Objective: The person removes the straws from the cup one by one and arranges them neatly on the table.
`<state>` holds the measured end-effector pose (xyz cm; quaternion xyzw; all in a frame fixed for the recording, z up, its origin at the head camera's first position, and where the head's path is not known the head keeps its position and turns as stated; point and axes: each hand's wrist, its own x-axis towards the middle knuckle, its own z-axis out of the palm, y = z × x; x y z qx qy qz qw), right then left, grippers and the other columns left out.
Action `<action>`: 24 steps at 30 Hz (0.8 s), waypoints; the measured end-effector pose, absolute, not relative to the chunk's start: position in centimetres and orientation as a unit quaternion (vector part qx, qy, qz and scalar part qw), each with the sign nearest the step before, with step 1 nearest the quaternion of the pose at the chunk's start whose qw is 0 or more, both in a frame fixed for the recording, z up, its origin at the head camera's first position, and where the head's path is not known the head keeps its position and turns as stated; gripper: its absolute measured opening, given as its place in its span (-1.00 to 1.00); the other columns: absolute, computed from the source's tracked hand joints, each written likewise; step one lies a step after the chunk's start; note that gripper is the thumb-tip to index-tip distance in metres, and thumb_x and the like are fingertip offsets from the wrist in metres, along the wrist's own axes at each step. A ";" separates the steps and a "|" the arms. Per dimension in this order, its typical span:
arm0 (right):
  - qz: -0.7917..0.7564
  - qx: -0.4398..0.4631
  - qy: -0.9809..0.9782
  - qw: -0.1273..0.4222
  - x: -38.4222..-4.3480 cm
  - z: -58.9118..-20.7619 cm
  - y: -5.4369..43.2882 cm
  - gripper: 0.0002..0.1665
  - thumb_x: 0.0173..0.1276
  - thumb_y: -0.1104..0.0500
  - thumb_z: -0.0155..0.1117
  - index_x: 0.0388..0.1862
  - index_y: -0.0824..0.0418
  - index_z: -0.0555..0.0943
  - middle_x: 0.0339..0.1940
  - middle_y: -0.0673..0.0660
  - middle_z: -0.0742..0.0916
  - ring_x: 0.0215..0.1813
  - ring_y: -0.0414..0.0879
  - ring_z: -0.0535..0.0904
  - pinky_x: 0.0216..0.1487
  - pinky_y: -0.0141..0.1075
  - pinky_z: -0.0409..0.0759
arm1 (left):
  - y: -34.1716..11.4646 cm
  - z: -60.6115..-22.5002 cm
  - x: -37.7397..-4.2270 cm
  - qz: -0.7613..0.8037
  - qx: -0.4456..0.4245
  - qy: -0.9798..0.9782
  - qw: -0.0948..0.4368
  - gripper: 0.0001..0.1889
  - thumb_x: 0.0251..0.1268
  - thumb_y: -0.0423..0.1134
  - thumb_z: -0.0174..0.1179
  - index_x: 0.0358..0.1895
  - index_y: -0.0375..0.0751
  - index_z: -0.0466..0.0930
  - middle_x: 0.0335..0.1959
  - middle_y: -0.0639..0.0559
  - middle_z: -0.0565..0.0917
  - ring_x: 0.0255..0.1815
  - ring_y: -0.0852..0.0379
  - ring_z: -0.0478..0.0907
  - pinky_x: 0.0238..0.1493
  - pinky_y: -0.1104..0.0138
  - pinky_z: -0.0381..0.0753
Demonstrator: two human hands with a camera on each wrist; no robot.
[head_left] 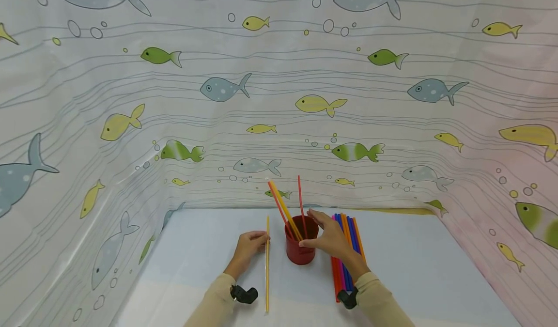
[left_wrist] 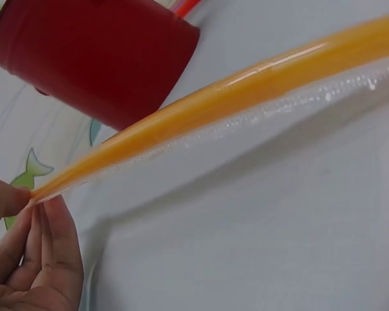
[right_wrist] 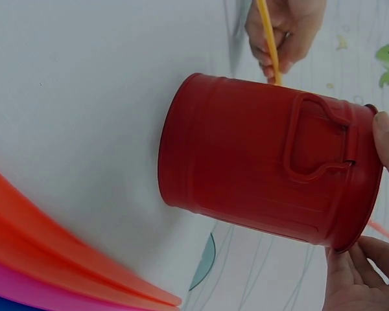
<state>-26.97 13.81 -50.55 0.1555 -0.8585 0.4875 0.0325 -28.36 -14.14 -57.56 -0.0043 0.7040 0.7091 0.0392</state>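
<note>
1. The red pot [head_left: 301, 254] stands upright on the white table [head_left: 196, 269]; call it the middle of the clock. The right hand [head_left: 329, 240], at 3 o'clock, grips its rim with thumb and fingers spread wide. If that hand tugs sideways, the pot might tip.
2. The left hand [head_left: 250, 250], at 9 o'clock, pinches the yellow stick [head_left: 267, 278] near one end, fingertips close together. The stick runs from 10 o'clock down to 7. With just one end held, the long loose part could swing and bump the pot.
3. The yellow stick looks smooth and shiny. If the pinch gets too soft, it could slip out and roll away.
4. The leaning sticks [head_left: 285, 208] in the pot stick out toward 11 o'clock, and a thin red stick [head_left: 301, 196] pokes up toward 12. They could get in the way of another stick, or catch on fingers and get flicked out.
5. The row of sticks [head_left: 346, 274] lies at 4 o'clock, below the right arm. If the right wrist camera [head_left: 348, 299] dips too low, it could push them out of line.
</note>
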 end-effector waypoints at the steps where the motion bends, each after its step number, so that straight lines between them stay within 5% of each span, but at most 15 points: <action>1: 0.489 0.155 -0.858 0.031 -27.0 -50.5 13.8 0.21 -0.19 -0.16 0.69 0.47 0.05 0.34 0.34 -0.01 0.52 0.40 0.01 0.38 0.27 -0.06 0.49 | -14.2 -57.6 -28.4 0.708 -0.002 0.706 0.039 -0.63 0.32 -0.30 0.27 0.03 -0.58 0.57 -0.15 -0.31 0.70 -0.27 0.11 0.69 -0.23 0.30 0.74; 24: 0.501 0.151 -0.852 0.032 -27.0 -50.5 13.7 0.22 -0.22 -0.17 0.70 0.46 0.07 0.35 0.33 0.01 0.54 0.38 0.00 0.39 0.27 -0.06 0.49 | -13.8 -57.6 -27.8 0.629 0.004 0.777 0.020 -0.78 0.18 -0.41 0.35 -0.16 -0.51 0.66 -0.39 -0.16 0.72 -0.50 0.09 0.69 -0.41 0.31 0.75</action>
